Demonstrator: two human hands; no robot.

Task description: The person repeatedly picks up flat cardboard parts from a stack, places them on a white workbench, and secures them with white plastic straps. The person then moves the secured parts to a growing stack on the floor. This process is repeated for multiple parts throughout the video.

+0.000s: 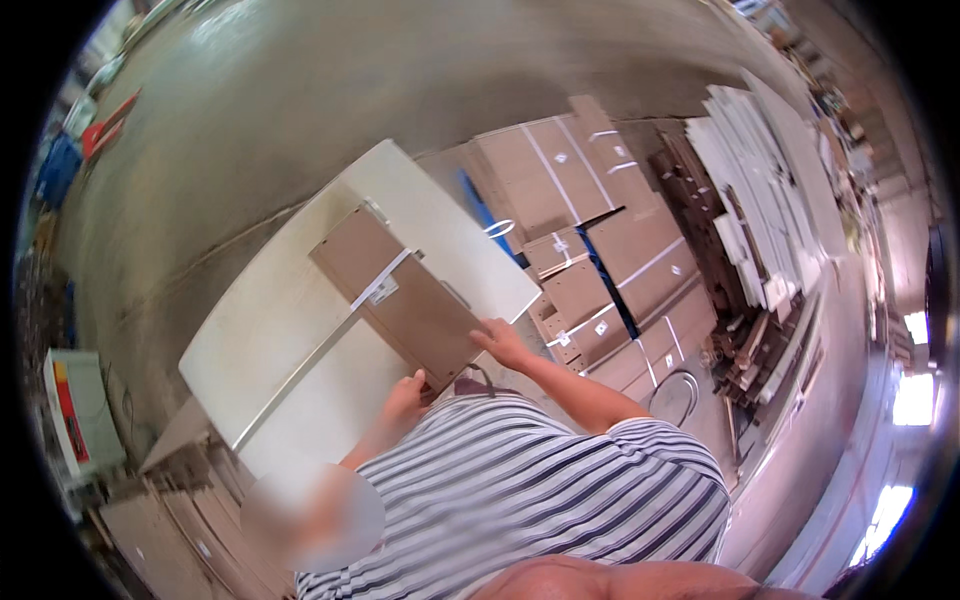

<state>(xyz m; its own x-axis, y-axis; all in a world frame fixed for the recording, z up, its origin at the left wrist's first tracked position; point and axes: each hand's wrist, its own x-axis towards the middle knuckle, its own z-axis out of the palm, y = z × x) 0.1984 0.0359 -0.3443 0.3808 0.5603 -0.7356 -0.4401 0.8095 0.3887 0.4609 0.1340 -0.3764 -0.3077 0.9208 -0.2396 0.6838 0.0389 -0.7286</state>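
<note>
Concrete floor [300,90] spreads beyond the pale surface [260,320], which is the landmark for everything else. Right of the surface, strapped brown packs [640,265] lie close together, and past them on that same side are long white boards [755,190]. Left of the surface stands a pale cabinet [85,410] with a red and yellow patch.

On the surface lies a brown panel bundle [395,290]: a flat, narrow rectangle with a smooth, matt face. One white strap crosses it around the middle, with a white label beside the strap, and small pale fittings show at its far end and along its right side. Its long axis runs aslant, the near end at the surface's near side by the person's body, the far end pointing away to the left.

Right hand [500,343]: fingers grasping the bundle's right edge at the near end. Left hand [403,398]: fingers grasping the near left corner, partly hidden beneath it.
</note>
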